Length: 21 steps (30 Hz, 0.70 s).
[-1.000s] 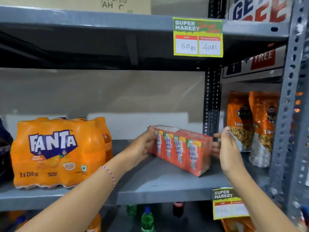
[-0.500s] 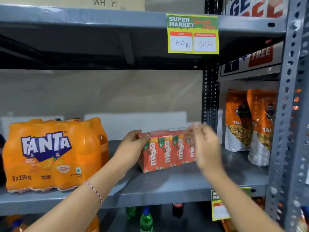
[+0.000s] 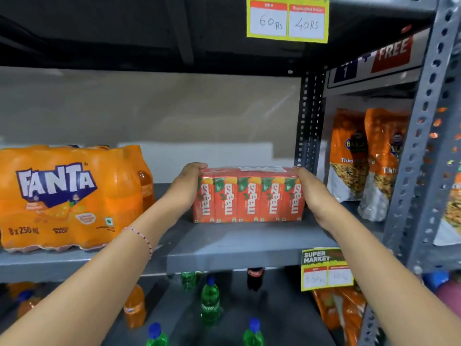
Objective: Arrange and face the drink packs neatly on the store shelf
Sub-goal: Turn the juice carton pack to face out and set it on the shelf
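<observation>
A shrink-wrapped red Maaza carton pack [image 3: 248,196] stands on the grey shelf [image 3: 237,248], its front labels facing me squarely. My left hand [image 3: 185,186] grips its left end and my right hand [image 3: 313,191] grips its right end. To the left, apart from it, an orange Fanta bottle pack [image 3: 67,196] sits on the same shelf with its logo facing forward.
A perforated upright post [image 3: 309,121] stands just behind the Maaza pack's right end. Orange snack bags [image 3: 369,158] fill the neighbouring bay. Price tags [image 3: 287,20] hang from shelf edges. Loose green and orange bottles [image 3: 210,303] stand on the shelf below.
The Maaza pack has been turned from an angled position to face front, and shifted slightly right. My right hand moved from its front to its right end. The camera has come closer.
</observation>
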Motion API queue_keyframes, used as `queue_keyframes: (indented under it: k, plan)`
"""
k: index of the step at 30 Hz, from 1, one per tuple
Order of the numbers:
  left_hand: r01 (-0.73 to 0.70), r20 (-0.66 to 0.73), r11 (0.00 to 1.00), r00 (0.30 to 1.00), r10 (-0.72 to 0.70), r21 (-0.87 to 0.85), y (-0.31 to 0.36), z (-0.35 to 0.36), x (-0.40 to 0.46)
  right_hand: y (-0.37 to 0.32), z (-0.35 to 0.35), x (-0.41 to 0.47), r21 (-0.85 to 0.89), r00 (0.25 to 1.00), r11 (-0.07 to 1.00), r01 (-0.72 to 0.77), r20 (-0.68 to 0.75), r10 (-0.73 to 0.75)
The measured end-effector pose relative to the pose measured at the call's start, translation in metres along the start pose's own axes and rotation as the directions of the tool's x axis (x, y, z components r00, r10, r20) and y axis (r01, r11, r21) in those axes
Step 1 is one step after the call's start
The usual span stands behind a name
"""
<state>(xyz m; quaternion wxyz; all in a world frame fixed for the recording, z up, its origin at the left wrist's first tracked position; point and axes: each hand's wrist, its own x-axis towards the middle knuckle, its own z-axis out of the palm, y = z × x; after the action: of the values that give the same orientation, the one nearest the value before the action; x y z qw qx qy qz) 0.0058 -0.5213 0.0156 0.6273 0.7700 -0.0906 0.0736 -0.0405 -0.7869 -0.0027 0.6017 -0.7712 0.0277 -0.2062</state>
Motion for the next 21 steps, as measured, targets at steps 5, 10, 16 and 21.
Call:
queue_keyframes:
  k: [5, 10, 16, 21]
  plan:
    - [-0.074, 0.013, 0.983, 0.997, 0.077, -0.170, -0.015, -0.015, -0.037, -0.002, 0.001, -0.035, -0.010, 0.997, 1.000, -0.003, -0.081, 0.002]
    - [-0.081, -0.043, 0.915, 0.997, 0.070, -0.395, -0.022, -0.006, -0.056, 0.000, 0.002, -0.056, 0.104, 0.990, 0.994, 0.021, -0.142, -0.006]
    - [-0.046, -0.003, 0.897, 0.999, 0.050, -0.439, -0.016, 0.020, -0.057, 0.007, -0.017, -0.048, 0.179, 0.985, 0.984, -0.011, -0.170, 0.041]
    - [-0.062, 0.007, 0.875, 0.997, 0.075, -0.481, -0.003, 0.046, -0.062, 0.009, -0.034, -0.042, 0.245, 0.967, 0.969, -0.016, -0.244, 0.078]
